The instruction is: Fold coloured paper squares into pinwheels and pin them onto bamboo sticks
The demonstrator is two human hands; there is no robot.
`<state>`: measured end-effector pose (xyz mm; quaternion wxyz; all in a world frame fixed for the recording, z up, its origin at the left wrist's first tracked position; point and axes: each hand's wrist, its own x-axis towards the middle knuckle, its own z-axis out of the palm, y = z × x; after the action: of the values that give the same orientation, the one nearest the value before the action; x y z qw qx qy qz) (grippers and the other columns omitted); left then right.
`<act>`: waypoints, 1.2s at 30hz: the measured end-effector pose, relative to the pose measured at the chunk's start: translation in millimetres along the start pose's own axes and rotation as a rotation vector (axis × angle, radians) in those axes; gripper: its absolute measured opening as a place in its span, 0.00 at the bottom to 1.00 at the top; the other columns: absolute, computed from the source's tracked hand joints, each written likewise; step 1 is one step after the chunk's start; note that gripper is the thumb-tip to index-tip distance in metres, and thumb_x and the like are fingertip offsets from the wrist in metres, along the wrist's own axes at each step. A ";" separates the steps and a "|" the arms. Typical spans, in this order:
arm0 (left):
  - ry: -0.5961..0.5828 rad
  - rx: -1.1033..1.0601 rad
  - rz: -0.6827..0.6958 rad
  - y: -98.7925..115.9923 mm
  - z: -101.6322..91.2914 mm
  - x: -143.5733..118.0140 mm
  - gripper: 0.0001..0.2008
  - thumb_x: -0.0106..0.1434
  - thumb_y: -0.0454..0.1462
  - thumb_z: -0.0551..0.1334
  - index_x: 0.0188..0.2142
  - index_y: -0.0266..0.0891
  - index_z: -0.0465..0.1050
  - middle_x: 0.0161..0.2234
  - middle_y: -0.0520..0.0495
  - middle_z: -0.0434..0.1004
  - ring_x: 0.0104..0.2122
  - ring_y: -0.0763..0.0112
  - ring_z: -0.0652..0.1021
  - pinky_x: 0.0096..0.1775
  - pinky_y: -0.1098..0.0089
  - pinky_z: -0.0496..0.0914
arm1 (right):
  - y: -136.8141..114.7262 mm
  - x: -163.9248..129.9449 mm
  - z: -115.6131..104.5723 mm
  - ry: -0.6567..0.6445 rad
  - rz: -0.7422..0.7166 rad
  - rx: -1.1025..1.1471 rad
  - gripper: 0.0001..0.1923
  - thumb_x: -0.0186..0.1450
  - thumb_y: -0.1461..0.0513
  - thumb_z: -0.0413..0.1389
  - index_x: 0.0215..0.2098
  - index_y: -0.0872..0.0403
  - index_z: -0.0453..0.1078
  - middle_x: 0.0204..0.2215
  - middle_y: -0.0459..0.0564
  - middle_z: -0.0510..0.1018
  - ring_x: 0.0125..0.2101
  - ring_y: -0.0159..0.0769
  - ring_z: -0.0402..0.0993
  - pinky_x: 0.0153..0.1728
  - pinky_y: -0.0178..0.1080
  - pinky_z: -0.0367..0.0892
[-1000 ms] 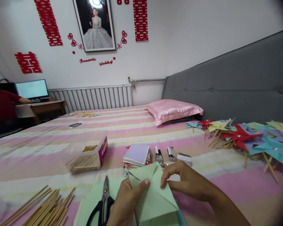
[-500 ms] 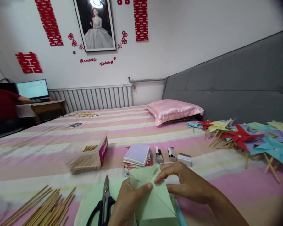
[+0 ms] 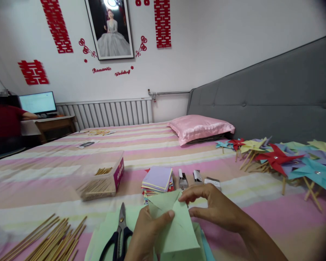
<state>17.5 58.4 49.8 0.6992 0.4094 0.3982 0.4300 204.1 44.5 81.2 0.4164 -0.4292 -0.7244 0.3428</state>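
Containers: one clear plastic box (image 3: 101, 183) with a magenta end label stands on the striped bed (image 3: 43, 174), left of centre. It holds a batch of wooden sticks lying lengthwise, with several ends rising above the rim. A loose bundle of sticks (image 3: 50, 241) lies outside it, at the lower left of the bed.

Work piece: a folded light-green paper sheet (image 3: 174, 226) is held above the near edge of the bed, over further green sheets (image 3: 105, 232). Its folded flaps meet in a point at the top, directed away from the person toward the stack of coloured paper squares (image 3: 157, 181). Its long axis runs from the near lower right to that far point, tilted slightly left.

Left hand (image 3: 148, 235): closed on the sheet's left side, thumb pressed on the front face.

Right hand (image 3: 214, 208): fingertips pinched narrowly on the upper flap near the point.

Adjacent items: black-handled scissors (image 3: 118, 232) lie just left of the left hand, blades pointing away. Finished pinwheels (image 3: 277, 159) lie at right, beside the grey headboard (image 3: 260, 98).
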 end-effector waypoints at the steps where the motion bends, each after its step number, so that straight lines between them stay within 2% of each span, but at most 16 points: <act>1: 0.009 -0.004 0.004 0.0 -0.1 0.2 0.26 0.37 0.41 0.71 0.38 0.31 0.75 0.28 0.39 0.80 0.25 0.61 0.77 0.29 0.66 0.69 | -0.2 -0.1 0.0 -0.009 -0.005 -0.002 0.12 0.50 0.68 0.61 0.33 0.50 0.76 0.33 0.46 0.78 0.33 0.35 0.71 0.36 0.36 0.65; 6: 0.045 -0.007 0.027 0.2 -0.1 -0.3 0.20 0.40 0.38 0.70 0.35 0.32 0.76 0.27 0.41 0.80 0.26 0.61 0.77 0.31 0.66 0.69 | -1.9 -0.3 0.2 -0.121 -0.023 -0.021 0.13 0.50 0.70 0.60 0.32 0.49 0.76 0.30 0.45 0.78 0.33 0.34 0.70 0.35 0.34 0.63; 10: 0.015 -0.002 -0.013 0.6 1.6 -2.1 0.23 0.38 0.39 0.70 0.36 0.33 0.76 0.27 0.41 0.80 0.24 0.62 0.77 0.28 0.67 0.69 | -2.9 -0.2 0.4 -0.160 -0.030 -0.017 0.07 0.52 0.66 0.60 0.30 0.51 0.76 0.28 0.45 0.78 0.32 0.33 0.71 0.35 0.34 0.62; 15: -0.034 -0.012 0.051 3.0 8.1 -8.7 0.23 0.39 0.40 0.70 0.36 0.32 0.76 0.26 0.42 0.80 0.24 0.63 0.77 0.29 0.67 0.69 | -1.0 0.4 2.7 -0.189 -0.030 0.013 0.04 0.53 0.63 0.61 0.28 0.52 0.76 0.27 0.46 0.78 0.31 0.33 0.71 0.34 0.34 0.62; 24: 0.005 -0.009 0.056 4.0 11.5 -6.9 0.23 0.38 0.40 0.71 0.35 0.31 0.76 0.25 0.42 0.80 0.23 0.64 0.77 0.28 0.69 0.68 | 2.4 1.8 6.7 -0.121 0.000 -0.024 0.08 0.54 0.58 0.59 0.24 0.55 0.74 0.23 0.46 0.76 0.28 0.32 0.70 0.31 0.33 0.63; 31: -0.048 -0.050 0.053 8.9 16.7 -12.3 0.22 0.46 0.46 0.66 0.35 0.30 0.76 0.23 0.41 0.79 0.24 0.64 0.77 0.26 0.70 0.66 | 5.4 3.6 6.3 -0.065 0.082 0.013 0.06 0.53 0.61 0.59 0.22 0.57 0.72 0.22 0.46 0.75 0.25 0.32 0.70 0.28 0.32 0.64; 36: -0.066 -0.035 0.048 11.3 18.0 -11.4 0.19 0.49 0.45 0.65 0.34 0.31 0.76 0.22 0.42 0.79 0.22 0.66 0.76 0.25 0.71 0.66 | 6.9 4.2 6.2 -0.048 0.124 0.033 0.06 0.52 0.61 0.59 0.21 0.57 0.71 0.21 0.46 0.74 0.25 0.32 0.69 0.28 0.33 0.64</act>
<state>27.1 47.0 68.8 0.7087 0.4203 0.3574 0.4398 199.7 50.3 74.1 0.3838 -0.4581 -0.7006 0.3899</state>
